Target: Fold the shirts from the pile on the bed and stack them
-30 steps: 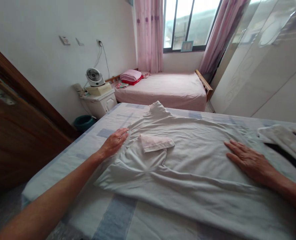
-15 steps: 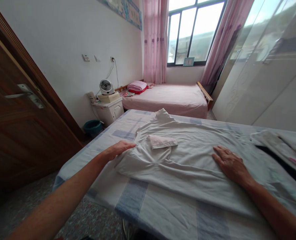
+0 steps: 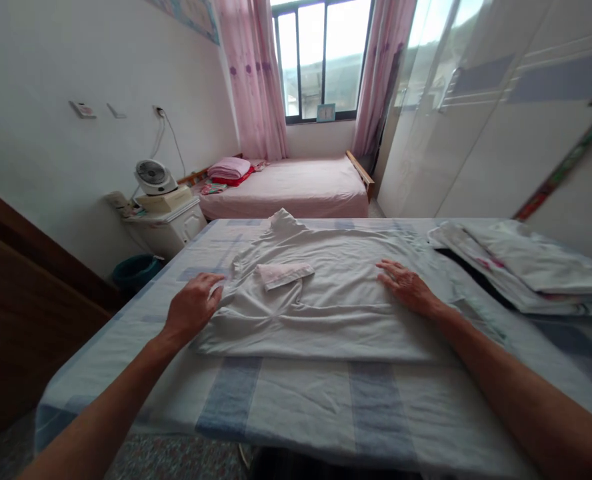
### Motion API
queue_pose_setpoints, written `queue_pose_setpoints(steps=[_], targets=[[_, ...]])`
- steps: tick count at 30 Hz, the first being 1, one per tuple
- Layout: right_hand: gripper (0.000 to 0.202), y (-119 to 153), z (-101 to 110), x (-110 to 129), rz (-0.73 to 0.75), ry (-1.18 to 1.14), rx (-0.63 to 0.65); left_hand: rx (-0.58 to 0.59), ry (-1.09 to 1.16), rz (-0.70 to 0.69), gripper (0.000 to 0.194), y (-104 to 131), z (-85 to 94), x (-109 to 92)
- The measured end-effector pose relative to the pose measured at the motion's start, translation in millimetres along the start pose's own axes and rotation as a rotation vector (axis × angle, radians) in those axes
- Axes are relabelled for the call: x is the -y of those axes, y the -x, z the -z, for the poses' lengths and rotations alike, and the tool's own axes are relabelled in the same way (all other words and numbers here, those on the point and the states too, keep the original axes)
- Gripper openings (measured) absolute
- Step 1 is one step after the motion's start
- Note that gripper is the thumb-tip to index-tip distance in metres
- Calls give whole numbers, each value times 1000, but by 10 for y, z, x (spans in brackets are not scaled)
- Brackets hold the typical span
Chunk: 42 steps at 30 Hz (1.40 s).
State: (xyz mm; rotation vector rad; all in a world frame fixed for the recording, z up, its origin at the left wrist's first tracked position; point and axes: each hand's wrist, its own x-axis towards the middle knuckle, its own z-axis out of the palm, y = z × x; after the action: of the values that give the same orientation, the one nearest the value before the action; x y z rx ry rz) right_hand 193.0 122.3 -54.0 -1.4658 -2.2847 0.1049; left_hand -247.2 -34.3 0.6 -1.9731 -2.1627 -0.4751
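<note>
A pale grey-white shirt (image 3: 346,327) lies spread and wrinkled on the checked cloth, its far corner rumpled upward. On its left part rests a small pale pink piece (image 3: 282,275) with a whitish edge; I cannot tell whether it is a separate cloth or part of the shirt. My left hand (image 3: 195,303) is at the shirt's left edge, fingers extended and slightly bent, holding nothing; whether the fingertips touch the fabric is unclear. Palm down with spread fingers, my right hand (image 3: 407,287) lies on the right half of the shirt.
Folded clothes (image 3: 536,267) are stacked to the right on the blue-and-white checked cloth (image 3: 301,413). Beyond stands a pink bed (image 3: 301,190). At left are a cabinet (image 3: 176,223) with a fan (image 3: 155,177) and a teal bin (image 3: 136,272). White wardrobe doors (image 3: 456,147) line the right.
My view has turned right, showing more of the folded stack. My left hand's fingers have bent a little near the shirt's edge. My right hand has slid slightly away from me over the shirt.
</note>
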Motion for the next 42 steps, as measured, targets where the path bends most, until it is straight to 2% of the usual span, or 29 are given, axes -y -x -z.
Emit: queue_pose_setpoints(steps=[2, 5, 7, 9, 12, 14, 19, 22, 25, 28, 31, 33, 34, 35, 37, 40, 42], targets=[[44, 42, 168, -62, -24, -65, -56, 5, 73, -245, 34, -89, -4, -228], [48, 187, 328, -223, -87, 6, -153, 48, 130, -571, 41, -231, -112, -592], [50, 314, 333, -350, -115, 112, -163, 70, 130, -707, 52, -325, -230, -780], [50, 426, 273, -471, -138, 214, -146, 85, 112, -769, 55, -407, -357, -896], [52, 509, 153, -606, -197, 292, -88, 73, 66, -773, 35, -479, -529, -948], [54, 508, 97, -655, -235, 308, -44, 36, 47, -707, 22, -486, -623, -936], [52, 474, 60, -725, -205, 329, -19, -90, -8, -428, 23, -429, -738, -901], [49, 488, 93, -725, -215, 334, -17, -159, 1, -345, 30, -389, -723, -925], [48, 490, 188, -517, -209, 391, -81, -151, 45, -341, 32, -356, -723, -959], [47, 427, 254, 20, -28, 426, -144, -19, 61, -312, 39, -350, -780, -963], [50, 288, 167, 650, 193, 327, -59, 110, 59, -251, 48, -372, -847, -935], [52, 192, 48, 876, 252, 257, 32, 139, 50, -230, 50, -386, -869, -913], [52, 159, -6, 886, 252, 236, 89, 141, 46, -228, 50, -389, -872, -904], [53, 139, -47, 822, 224, 231, 145, 141, 46, -227, 50, -389, -873, -898], [55, 140, -71, 502, 88, 260, 238, 140, 55, -218, 50, -378, -870, -897], [63, 181, 1, -211, -273, 385, 195, 139, 85, -199, 51, -366, -865, -919], [67, 192, 45, -621, -369, 413, 183, 138, 111, -193, 51, -378, -842, -934]])
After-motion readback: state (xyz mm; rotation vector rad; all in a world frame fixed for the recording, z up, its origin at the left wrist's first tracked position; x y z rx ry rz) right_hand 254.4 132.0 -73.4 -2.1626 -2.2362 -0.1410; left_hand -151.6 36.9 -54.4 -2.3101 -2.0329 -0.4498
